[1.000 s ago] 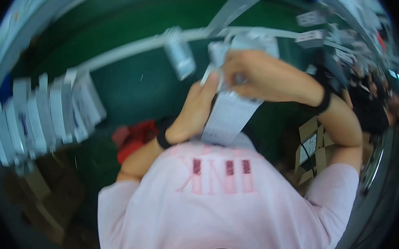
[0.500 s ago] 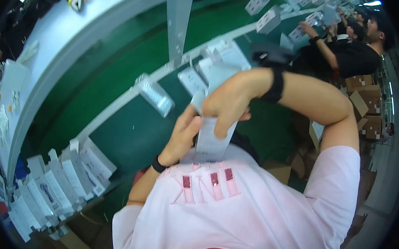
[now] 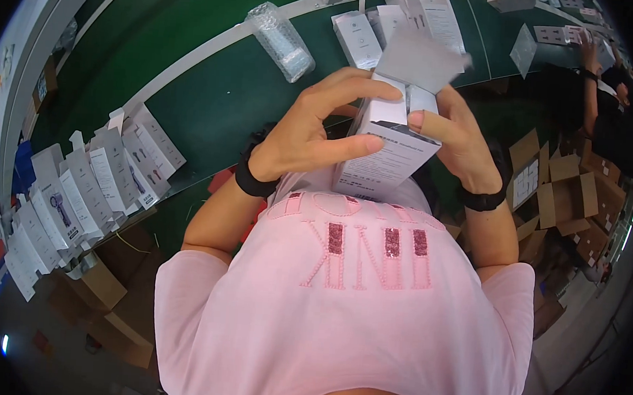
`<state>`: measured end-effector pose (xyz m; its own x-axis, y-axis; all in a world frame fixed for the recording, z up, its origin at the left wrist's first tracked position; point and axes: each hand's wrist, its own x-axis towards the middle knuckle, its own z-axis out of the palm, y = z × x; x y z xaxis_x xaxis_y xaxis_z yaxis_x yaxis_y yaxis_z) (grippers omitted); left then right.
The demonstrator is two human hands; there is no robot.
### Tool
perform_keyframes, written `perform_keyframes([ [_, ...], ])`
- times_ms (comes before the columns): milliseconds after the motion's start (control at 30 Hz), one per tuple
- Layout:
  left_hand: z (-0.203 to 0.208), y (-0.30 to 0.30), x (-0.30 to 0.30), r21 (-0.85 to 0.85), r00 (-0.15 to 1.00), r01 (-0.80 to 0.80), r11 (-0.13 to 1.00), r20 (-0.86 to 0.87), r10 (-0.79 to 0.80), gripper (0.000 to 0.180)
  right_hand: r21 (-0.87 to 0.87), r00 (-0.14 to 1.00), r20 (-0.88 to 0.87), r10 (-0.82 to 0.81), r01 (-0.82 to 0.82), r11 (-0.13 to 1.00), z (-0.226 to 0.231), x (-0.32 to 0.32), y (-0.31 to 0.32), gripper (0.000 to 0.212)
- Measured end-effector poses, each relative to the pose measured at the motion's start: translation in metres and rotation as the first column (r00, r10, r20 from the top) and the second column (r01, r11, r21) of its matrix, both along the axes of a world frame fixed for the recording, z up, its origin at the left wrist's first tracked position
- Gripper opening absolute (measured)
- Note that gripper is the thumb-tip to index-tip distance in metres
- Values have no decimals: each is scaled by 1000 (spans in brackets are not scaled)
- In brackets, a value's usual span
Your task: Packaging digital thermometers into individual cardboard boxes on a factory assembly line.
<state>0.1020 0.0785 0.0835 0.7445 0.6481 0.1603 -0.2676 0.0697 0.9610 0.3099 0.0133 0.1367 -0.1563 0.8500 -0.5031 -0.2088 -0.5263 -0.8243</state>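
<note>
A white printed carton (image 3: pixel 386 162) stands tilted in front of my chest, its top end open and a long lid flap (image 3: pixel 420 61) raised at the far side. My left hand (image 3: pixel 314 124) grips it from the left, fingers over the top edge and thumb on the printed face. From the right, my right hand (image 3: pixel 459 138) holds the carton, its thumb pressed at the open top beside a small side flap. What lies inside the carton is hard to make out. Beyond my left hand, a bubble-wrapped pack (image 3: pixel 282 42) lies on the green work surface (image 3: pixel 221 92).
Closed white boxes (image 3: pixel 357 39) lie past the carton. At the left stands a row of several open white boxes (image 3: pixel 74 195). Brown cardboard cartons (image 3: pixel 570 197) are stacked at the right, others (image 3: pixel 114 315) sit low at the left. A co-worker's arm (image 3: pixel 591 99) reaches among boxes at far right.
My right hand has moved from above the carton to its right side. The carton's open top and raised flap now show. My view has shifted, bringing the table's things to new places.
</note>
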Motion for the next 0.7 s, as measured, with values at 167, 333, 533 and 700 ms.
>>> perform_keyframes([
  [167,-2,1,-4,-27,989,23,999,-147,-26,51,534,960,280,-3,-154,831,-2,5,-2,54],
  [333,-6,-3,-2,-217,995,-57,974,-86,39,57,533,856,517,-13,-310,787,5,-1,5,31],
  [533,-23,9,6,-280,999,14,960,33,-5,59,451,606,795,21,-614,647,17,2,14,33],
  [700,-11,17,35,-348,999,55,936,19,-51,52,449,615,783,-92,-457,768,16,21,7,51],
])
